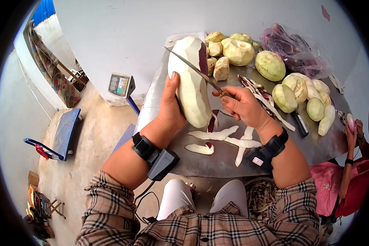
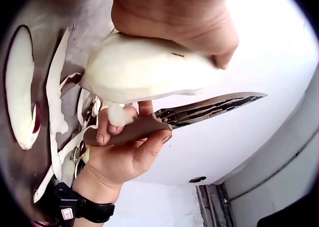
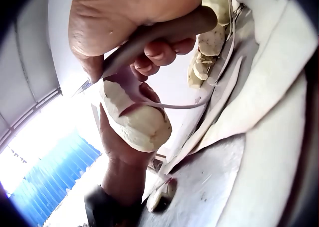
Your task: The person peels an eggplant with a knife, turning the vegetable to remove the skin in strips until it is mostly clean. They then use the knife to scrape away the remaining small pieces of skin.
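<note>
My left hand [image 1: 171, 98] holds a large, mostly peeled eggplant [image 1: 191, 92] upright over the metal table. A strip of dark purple skin is left along its upper right side; elsewhere the flesh is white. In my right hand [image 1: 244, 107] is a knife [image 1: 192, 67], gripped by its brown handle [image 2: 134, 131]. Its blade slants up and left across the eggplant in the head view. From the right wrist view, a thin purple peel strip [image 3: 184, 106] hangs by the eggplant near the knife. Long white peelings [image 1: 215, 134] lie on the table below both hands.
Peeled round vegetables [image 1: 270, 65] sit at the back and right of the table [image 1: 156, 102], with a plastic bag of purple ones [image 1: 291, 47]. A black-handled tool [image 1: 300, 124] lies at right. Another person's hands [image 1: 351, 133] hold a purple vegetable at the far right. A scale display [image 1: 121, 85] stands left.
</note>
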Demonstrator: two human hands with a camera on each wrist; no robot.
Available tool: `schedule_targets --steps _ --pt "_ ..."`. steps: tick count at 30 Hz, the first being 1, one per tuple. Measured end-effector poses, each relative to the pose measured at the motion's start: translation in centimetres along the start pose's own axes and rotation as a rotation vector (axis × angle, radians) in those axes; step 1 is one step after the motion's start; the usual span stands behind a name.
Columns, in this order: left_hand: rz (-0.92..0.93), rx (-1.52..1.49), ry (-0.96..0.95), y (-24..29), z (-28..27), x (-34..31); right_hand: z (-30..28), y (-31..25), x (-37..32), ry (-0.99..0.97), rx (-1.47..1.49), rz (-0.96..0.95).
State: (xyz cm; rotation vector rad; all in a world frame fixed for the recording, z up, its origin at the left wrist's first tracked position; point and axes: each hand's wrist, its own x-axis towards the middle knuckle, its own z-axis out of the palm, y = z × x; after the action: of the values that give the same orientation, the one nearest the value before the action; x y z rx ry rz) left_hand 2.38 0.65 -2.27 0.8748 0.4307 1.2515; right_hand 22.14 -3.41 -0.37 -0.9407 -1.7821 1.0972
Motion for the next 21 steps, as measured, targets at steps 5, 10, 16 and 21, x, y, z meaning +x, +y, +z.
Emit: schedule_targets --steps 5,10,16,21 --pt "-0.076 -0.08 -0.067 0.2 -0.4 0.1 -0.2 -0.2 -0.1 0.053 -0.155 -0.062" --pt "-0.113 -0.138 -0.187 0.5 -0.8 0.4 0.1 -0.7 -0.1 0.17 -0.443 -0.192" --pt "-0.162 -0.163 -0.027 0.3 0.2 0.0 0.6 -0.7 0.2 0.179 -0.623 -0.234" --pt "-0.159 -0.098 -0.035 0.2 0.7 -0.3 0.8 -1.1 0.1 0.22 -0.677 -0.283"
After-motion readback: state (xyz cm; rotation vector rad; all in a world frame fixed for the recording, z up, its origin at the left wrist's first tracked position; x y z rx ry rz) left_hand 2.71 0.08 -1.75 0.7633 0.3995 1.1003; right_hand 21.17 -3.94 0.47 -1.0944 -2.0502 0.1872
